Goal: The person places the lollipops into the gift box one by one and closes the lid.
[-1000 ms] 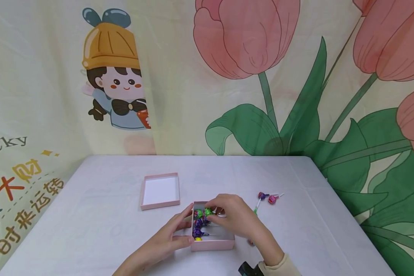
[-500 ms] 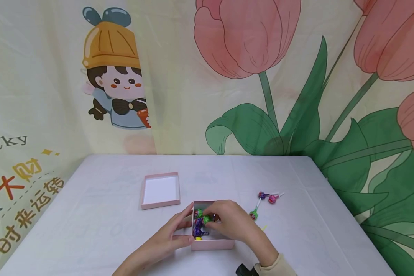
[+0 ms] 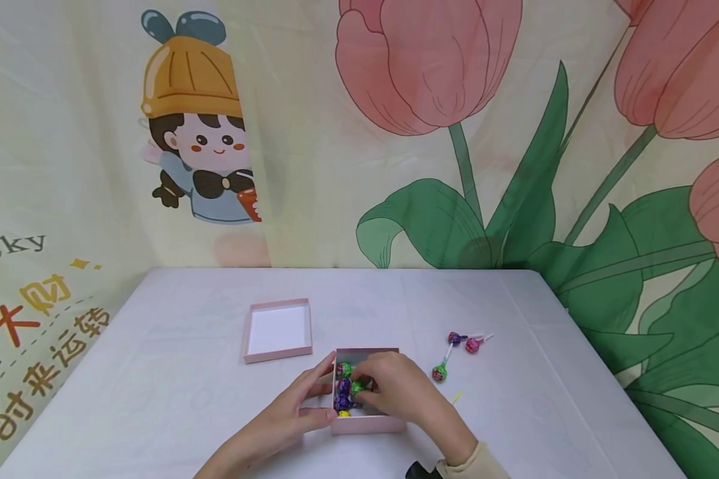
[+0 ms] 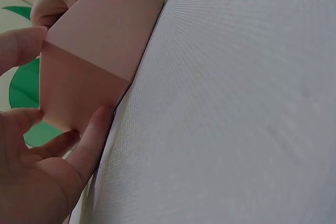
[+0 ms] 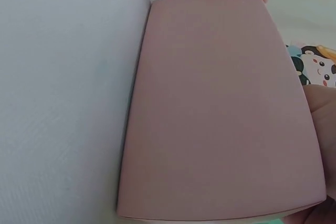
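A pink open box (image 3: 368, 425) stands at the table's front, holding several wrapped lollipops along its left side. Two purple lollipops (image 3: 343, 402), a green one (image 3: 344, 370) and a yellow one (image 3: 344, 414) show there. My right hand (image 3: 398, 389) reaches over the box wall and pinches another green lollipop (image 3: 357, 386), partly hidden by the fingers. My left hand (image 3: 284, 416) rests fairly straight fingers and thumb against the box's left side. In the left wrist view, the left hand's fingers (image 4: 92, 140) press that wall. The right wrist view shows mostly the box's outer wall (image 5: 220, 108).
A pink box lid (image 3: 277, 330) lies inside up, back left of the box. To the right lie a purple lollipop (image 3: 453, 338), a pink one (image 3: 472, 346) and a green-and-red one (image 3: 439, 373). A yellow stick (image 3: 457, 397) shows beside my right forearm.
My right hand has shifted slightly down and toward the front, carrying the green lollipop lower into the box beside the purple ones. My left hand stays at the box's side.
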Tool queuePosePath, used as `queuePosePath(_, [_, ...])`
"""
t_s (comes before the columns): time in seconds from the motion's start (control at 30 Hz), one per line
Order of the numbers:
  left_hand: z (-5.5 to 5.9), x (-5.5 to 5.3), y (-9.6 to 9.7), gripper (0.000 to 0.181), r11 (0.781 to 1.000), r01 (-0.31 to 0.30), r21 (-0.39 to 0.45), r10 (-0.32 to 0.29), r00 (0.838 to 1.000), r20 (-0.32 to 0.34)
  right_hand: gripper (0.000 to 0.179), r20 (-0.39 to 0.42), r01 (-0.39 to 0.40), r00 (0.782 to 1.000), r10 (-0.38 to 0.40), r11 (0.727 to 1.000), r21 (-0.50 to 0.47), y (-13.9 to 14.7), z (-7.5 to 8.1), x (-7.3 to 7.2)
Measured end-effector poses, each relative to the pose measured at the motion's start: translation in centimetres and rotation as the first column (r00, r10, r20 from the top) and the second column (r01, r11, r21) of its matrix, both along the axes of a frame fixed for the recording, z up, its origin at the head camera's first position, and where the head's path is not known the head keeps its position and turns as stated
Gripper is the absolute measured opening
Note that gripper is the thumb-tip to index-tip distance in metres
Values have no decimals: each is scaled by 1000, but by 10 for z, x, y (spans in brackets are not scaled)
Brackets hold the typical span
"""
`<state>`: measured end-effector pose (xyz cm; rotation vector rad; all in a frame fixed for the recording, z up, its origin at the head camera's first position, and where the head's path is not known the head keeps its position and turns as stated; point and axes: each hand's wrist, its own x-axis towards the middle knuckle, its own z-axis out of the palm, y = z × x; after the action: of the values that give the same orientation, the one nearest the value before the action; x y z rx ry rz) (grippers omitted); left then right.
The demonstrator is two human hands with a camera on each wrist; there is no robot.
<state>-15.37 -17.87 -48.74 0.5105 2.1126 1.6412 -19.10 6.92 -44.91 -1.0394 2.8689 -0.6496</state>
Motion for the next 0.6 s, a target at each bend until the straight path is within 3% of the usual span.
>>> queuePosePath(0.6, [0,0,1,87,1000,-5,-13,5,1000,-13,20,-33,6,999,-5,999,48,-2,-4,0])
